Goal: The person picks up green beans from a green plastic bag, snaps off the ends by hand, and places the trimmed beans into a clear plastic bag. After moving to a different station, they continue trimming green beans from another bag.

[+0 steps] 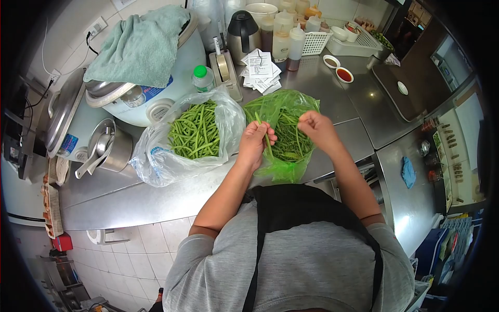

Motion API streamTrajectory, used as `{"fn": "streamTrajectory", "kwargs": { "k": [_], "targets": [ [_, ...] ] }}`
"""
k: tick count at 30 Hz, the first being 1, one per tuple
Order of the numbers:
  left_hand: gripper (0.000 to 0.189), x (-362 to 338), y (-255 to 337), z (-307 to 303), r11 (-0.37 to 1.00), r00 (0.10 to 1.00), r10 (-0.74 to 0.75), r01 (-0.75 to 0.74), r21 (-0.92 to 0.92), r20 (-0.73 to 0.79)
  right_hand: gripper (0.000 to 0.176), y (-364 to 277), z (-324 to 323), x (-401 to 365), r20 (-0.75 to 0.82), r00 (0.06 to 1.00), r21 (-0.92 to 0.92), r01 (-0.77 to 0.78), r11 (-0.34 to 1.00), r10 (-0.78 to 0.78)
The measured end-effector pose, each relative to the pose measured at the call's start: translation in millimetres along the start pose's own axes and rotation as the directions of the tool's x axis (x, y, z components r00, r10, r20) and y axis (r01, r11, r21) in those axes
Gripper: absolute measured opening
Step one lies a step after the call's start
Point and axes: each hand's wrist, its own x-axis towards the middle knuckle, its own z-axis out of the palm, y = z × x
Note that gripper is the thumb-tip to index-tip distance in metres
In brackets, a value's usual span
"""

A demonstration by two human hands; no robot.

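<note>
My left hand is closed around a green bean whose tip sticks up past the thumb. It is over the left side of a green plastic bag. Inside that bag lie green beans and thin trimmings. Above the bag's right side, my right hand has its fingers pinched together; whatever they hold, if anything, is too small to make out. To the left, a clear plastic bag stands wide open, filled with cut green beans.
Behind the bags are a label dispenser, paper slips, a green-capped bottle and a steel jug. Squeeze bottles and sauce bowls stand farther back. Steel pots and large cookers fill the left.
</note>
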Motion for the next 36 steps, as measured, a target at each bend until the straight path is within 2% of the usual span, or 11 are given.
{"fn": "streamTrajectory", "kwargs": {
  "k": [4,8,12,15,18,21,24,27,30,33,36],
  "targets": [
    [0.008,2,-2,-6,0.999,0.999,0.039,-0.039,0.004,0.012,0.018,34,8,3,-0.079,0.995,-0.513,-0.086,0.854,0.053],
    [0.008,-1,1,-9,0.998,0.996,-0.046,0.041,0.055,0.078,0.016,49,15,6,-0.045,0.988,-0.66,-0.142,0.737,0.15],
    [0.006,1,-6,-5,0.919,0.995,0.064,-0.086,0.385,0.072,0.013,40,17,2,-0.005,0.999,-0.638,-0.038,0.769,0.046],
    [0.015,4,-22,-8,0.698,0.95,0.239,-0.311,0.645,0.2,0.011,1,13,-17,0.093,0.994,-0.514,0.102,0.851,-0.064],
    [0.021,1,-26,-2,0.41,0.896,0.269,-0.439,0.799,0.355,0.01,-21,13,-29,0.149,0.982,-0.435,0.173,0.884,-0.119],
    [0.017,-2,-23,-2,0.266,0.879,0.21,-0.473,0.84,0.429,0.01,-24,12,-35,0.196,0.972,-0.433,0.206,0.877,-0.131],
    [0.015,-7,-14,4,0.27,0.898,0.199,-0.435,0.859,0.392,0.011,-13,17,-36,0.184,0.976,-0.475,0.19,0.859,-0.114],
    [0.013,-14,-2,17,0.293,0.971,-0.026,-0.22,0.93,0.238,0.012,-1,25,-29,0.068,0.995,-0.516,0.102,0.85,-0.079],
    [0.013,-15,-16,12,0.425,0.948,-0.05,-0.266,0.866,0.315,0.014,11,25,-16,-0.054,0.998,-0.521,0.005,0.854,-0.038],
    [0.015,-8,-15,12,0.833,0.979,-0.095,-0.021,0.552,0.181,0.017,20,16,-9,-0.03,0.999,-0.435,0.007,0.9,-0.023],
    [0.014,-6,5,4,0.946,0.965,-0.202,0.149,0.288,0.164,0.019,19,9,-10,0.089,0.996,-0.263,0.039,0.964,-0.016]
  ]
}}
